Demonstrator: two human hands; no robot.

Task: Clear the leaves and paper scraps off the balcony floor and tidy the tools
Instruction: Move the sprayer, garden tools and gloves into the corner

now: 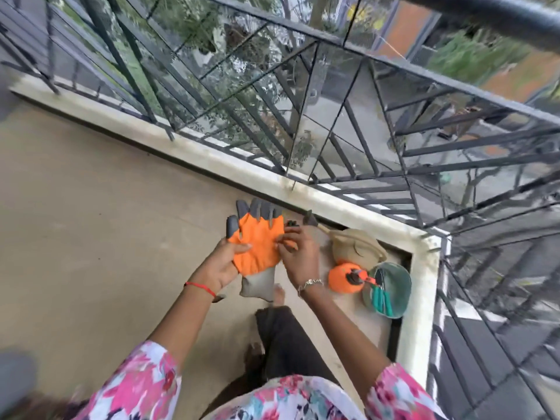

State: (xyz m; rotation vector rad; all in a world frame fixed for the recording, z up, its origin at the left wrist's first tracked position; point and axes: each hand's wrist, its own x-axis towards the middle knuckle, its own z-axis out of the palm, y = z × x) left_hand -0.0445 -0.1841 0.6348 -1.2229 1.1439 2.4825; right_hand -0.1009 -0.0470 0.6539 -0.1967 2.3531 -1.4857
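Left hand curled round orange glove, held over floor | right hand pinching its other edge | bag, spray bottle, bucket crowding corner just right | curb, railing beyond; wide floor stretching left

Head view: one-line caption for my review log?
Left hand and right hand hold orange-and-grey glove above balcony floor; teal bucket and orange sprayer sit in the corner.
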